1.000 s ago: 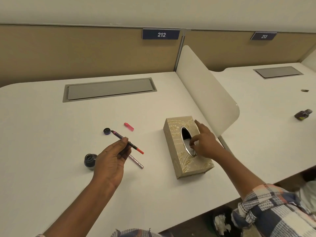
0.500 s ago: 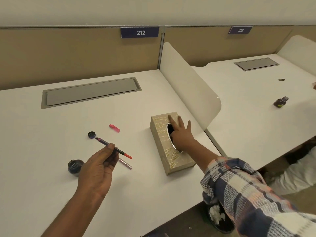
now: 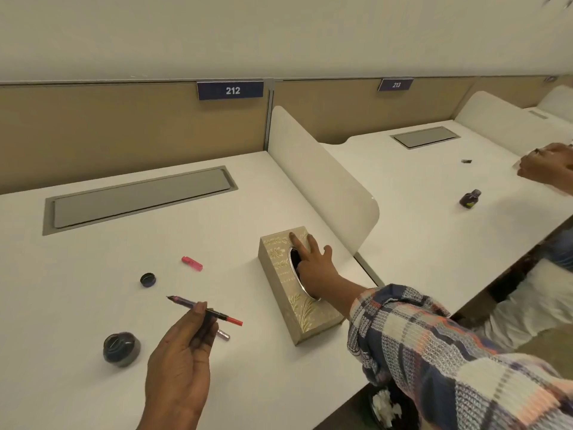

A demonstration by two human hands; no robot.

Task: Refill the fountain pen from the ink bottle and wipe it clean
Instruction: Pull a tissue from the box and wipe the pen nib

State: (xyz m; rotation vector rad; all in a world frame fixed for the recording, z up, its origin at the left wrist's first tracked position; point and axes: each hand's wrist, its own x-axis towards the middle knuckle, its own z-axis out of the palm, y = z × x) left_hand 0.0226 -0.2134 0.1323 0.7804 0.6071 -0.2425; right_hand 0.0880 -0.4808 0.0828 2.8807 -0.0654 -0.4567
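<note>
Here, the left hand (image 3: 183, 352) pinches the fountain pen (image 3: 198, 308) between thumb and curled fingers, left of the tissue box (image 3: 277, 254), the pen's dark pointed tip turned away from the box. The right hand (image 3: 313, 265) rests on top of the box, fingers straight and spread over its oval slot. The open ink bottle (image 3: 121, 349) stands farther left of the box, its cap (image 3: 148, 279) lying well apart.

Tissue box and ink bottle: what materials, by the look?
Tissue box: probably card or wrapped board, matte beige with gilt floral print, shiny metal-look rim at the slot. Ink bottle: likely glass, dark and glossy, with glints.
</note>
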